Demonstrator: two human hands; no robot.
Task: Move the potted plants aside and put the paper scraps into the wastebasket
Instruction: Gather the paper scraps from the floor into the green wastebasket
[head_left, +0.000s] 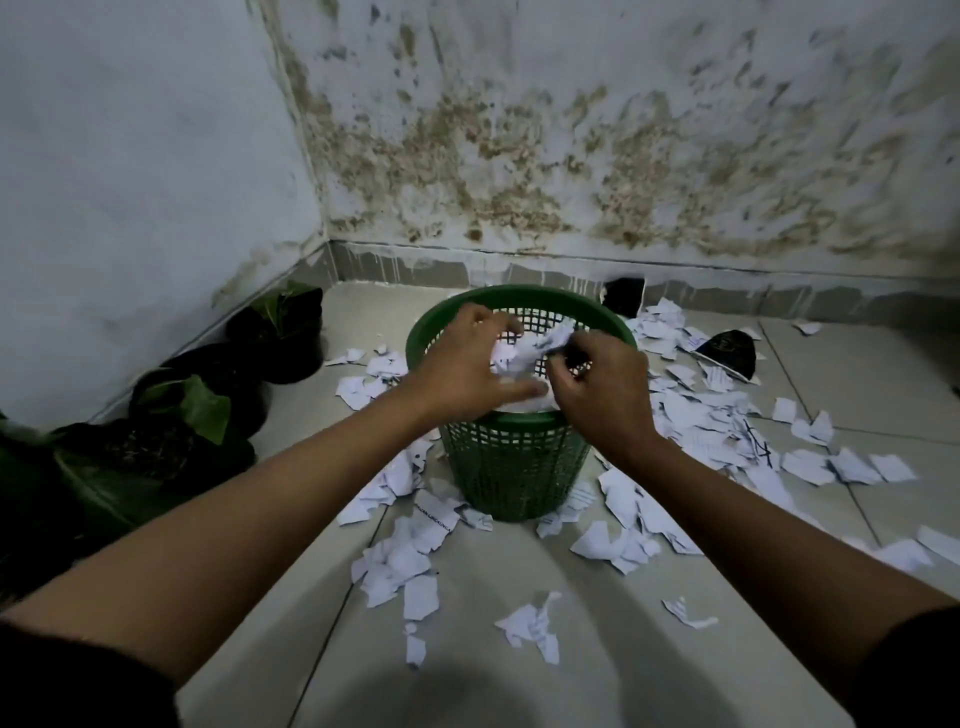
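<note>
Head view: pale tiled floor (519, 597) in a corner, stained and mould-spotted white walls (571, 156) behind. Green perforated plastic wastebasket (514, 467) stands upright mid-floor. Dark potted plants with broad green leaves (197, 395) sit in a row along the left wall, well apart from the basket, so that step looks done.

Both hands are over the basket mouth. Left hand (462, 369) and right hand (597, 387) have fingers curled around one crumpled wad of white paper scraps (530, 353), held between them just above the rim. Some white paper already shows inside the basket.

Loose torn white scraps (727, 415) litter the floor all around, densest on the right, more near the basket's foot and toward the camera. Plenty left to collect.

Handling judgement: scraps are light, limp, easily torn and drift when dropped. Best gathered in bunches, squeezed into a wad, released low inside the rim.
</note>
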